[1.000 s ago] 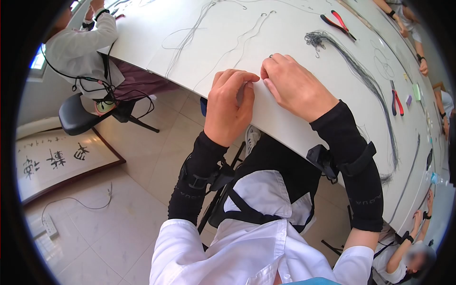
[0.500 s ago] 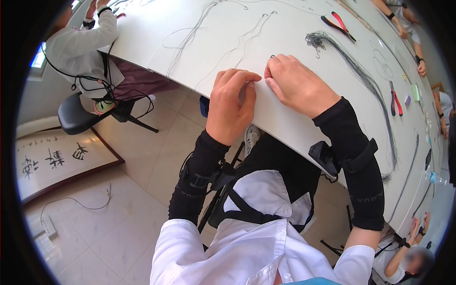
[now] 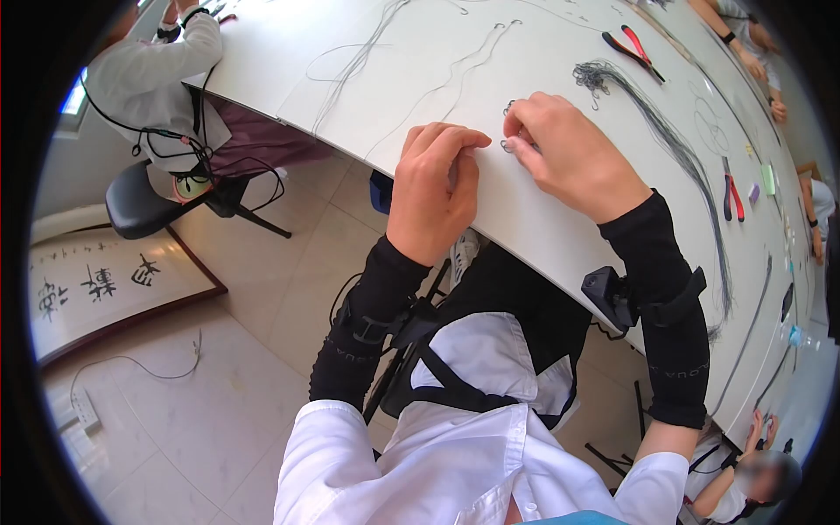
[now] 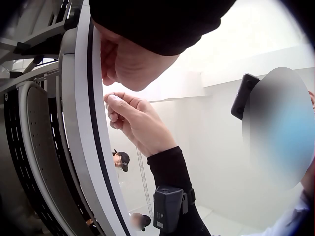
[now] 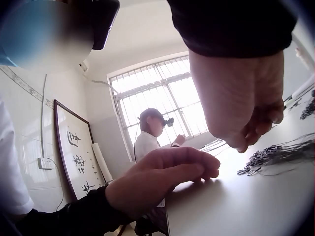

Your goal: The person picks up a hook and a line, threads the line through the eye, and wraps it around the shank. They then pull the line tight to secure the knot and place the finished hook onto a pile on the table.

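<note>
In the head view my right hand (image 3: pixel 573 157) has thumb and forefinger close together at a small hook (image 3: pixel 507 146), pinching it at the tips. Another dark hook (image 3: pixel 509 107) shows just past its fingers. To its left my left hand (image 3: pixel 433 188) hovers by the table's near edge, fingers bent and thumb drawn toward the forefinger; I cannot tell what lies between them. The right wrist view shows this left hand (image 5: pixel 167 174) from the side, low over the table. Beyond both hands, two hooks (image 3: pixel 516 23) on thin lines lie on the white table (image 3: pixel 542 210).
Right of the hands lies a bundle of dark lines with hooks (image 3: pixel 595 77), trailing toward me. Red-and-black pliers (image 3: pixel 634 54) lie behind it, a second pair (image 3: pixel 733 191) farther right. Loose pale lines (image 3: pixel 354 66) spread left. Another person (image 3: pixel 157 105) sits at the left end.
My right hand has drawn slightly away from the left and its fingertips have parted a little, bringing the small hook into sight. The left hand keeps its bent pose.
</note>
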The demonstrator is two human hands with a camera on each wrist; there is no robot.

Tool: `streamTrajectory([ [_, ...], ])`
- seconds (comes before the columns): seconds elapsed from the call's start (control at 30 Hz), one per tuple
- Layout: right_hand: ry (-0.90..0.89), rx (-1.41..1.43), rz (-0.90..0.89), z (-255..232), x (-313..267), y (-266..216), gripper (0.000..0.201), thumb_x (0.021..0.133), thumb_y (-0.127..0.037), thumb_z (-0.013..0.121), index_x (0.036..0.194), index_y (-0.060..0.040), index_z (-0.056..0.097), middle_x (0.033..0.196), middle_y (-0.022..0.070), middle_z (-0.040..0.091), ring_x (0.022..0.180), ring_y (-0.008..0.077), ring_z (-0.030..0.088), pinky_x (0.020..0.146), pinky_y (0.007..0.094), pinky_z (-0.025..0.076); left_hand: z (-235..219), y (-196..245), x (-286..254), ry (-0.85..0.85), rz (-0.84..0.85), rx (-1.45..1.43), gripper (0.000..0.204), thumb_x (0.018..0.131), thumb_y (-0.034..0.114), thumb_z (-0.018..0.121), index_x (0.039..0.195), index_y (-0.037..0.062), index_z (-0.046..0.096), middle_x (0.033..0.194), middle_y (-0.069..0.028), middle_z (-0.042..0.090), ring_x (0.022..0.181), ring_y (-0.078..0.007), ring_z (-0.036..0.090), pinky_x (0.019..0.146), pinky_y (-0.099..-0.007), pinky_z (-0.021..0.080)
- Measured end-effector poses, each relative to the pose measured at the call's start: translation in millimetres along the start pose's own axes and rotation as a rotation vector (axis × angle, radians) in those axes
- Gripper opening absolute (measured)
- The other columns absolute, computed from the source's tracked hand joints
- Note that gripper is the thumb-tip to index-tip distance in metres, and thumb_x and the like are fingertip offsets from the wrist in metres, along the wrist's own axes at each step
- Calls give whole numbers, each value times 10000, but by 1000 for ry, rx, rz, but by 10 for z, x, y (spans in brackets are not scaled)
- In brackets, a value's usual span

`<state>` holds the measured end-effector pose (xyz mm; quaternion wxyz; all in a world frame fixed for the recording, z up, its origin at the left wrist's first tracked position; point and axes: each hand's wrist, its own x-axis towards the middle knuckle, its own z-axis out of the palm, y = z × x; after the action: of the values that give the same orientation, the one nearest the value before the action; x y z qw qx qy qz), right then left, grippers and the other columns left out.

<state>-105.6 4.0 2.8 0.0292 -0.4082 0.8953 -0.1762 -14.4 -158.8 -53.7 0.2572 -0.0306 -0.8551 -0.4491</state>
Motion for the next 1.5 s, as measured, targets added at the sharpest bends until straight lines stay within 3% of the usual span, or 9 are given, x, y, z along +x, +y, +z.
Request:
streamTrajectory([
  [0.2, 36, 41, -97, 139, 27, 75, 110, 948, -104, 599, 974, 3, 595, 959, 152, 606, 984, 329, 597, 897, 412, 490, 1, -1, 0, -2, -4, 7, 210, 873, -60, 549, 1000, 15, 699, 963, -99, 691, 937, -261, 622, 833, -339, 499],
  [0.4, -39, 26, -30, 153, 59, 68, 130, 976, -125, 572, 983, 4, 586, 964, 163, 608, 991, 336, 596, 897, 413, 492, 31, -12, 6, 31, 41, -30, 178, 874, -59, 549, 973, 15, 678, 908, -112, 654, 885, -311, 574, 791, -383, 484],
  [0.53, 40, 79, -33, 90, 37, 31, 139, 972, -121, 575, 974, 14, 611, 956, 177, 624, 964, 340, 613, 874, 411, 502, 19, -18, -6, 24, 36, -30, 206, 860, -67, 549, 990, 22, 682, 913, -112, 654, 889, -316, 572, 799, -382, 484],
  [0.73, 37, 59, 41, -53, -36, 24, 144, 961, -108, 579, 965, 24, 634, 961, 180, 647, 994, 341, 624, 890, 415, 513, 77, -46, 3, -25, 202, 180, 303, 798, -77, 595, 1045, 55, 709, 1035, -114, 623, 951, -316, 560, 809, -398, 488],
  [0.93, 21, 62, 31, -44, -138, -74, 98, 933, -66, 607, 984, 12, 639, 979, 169, 642, 1020, 328, 619, 900, 410, 516, -1, -17, -71, -24, 159, 210, 297, 793, -80, 604, 1043, 42, 709, 1053, -122, 611, 982, -327, 554, 823, -416, 494],
  [1.2, 21, 118, -51, 125, -77, -185, 97, 913, -39, 610, 996, 6, 634, 1001, 163, 635, 1034, 325, 614, 902, 405, 520, -110, -14, -137, 60, 92, 122, 221, 864, -71, 595, 1003, 42, 723, 1006, -103, 665, 976, -281, 603, 828, -362, 504],
  [1.3, 52, 86, -129, 220, -11, -151, 125, 916, -51, 615, 1029, 3, 625, 964, 153, 610, 964, 326, 600, 879, 403, 493, -102, -1, -142, 101, 88, 121, 207, 863, -66, 595, 993, 36, 719, 1002, -104, 672, 969, -277, 612, 829, -353, 503],
  [1.4, -5, 158, -130, 216, 2, -119, 101, 923, -48, 600, 1013, -4, 606, 1003, 168, 605, 995, 335, 597, 899, 413, 491, -96, -14, -155, 112, 75, 112, 198, 863, -64, 590, 983, 31, 715, 998, -105, 676, 965, -274, 614, 830, -351, 500],
  [1.5, 83, 166, -210, 261, 14, -71, 61, 914, -52, 600, 946, -1, 595, 949, 176, 616, 950, 345, 604, 865, 410, 497, -86, -14, -167, 108, 52, 106, 198, 867, -60, 585, 985, 31, 713, 1001, -102, 678, 965, -270, 615, 828, -351, 498],
])
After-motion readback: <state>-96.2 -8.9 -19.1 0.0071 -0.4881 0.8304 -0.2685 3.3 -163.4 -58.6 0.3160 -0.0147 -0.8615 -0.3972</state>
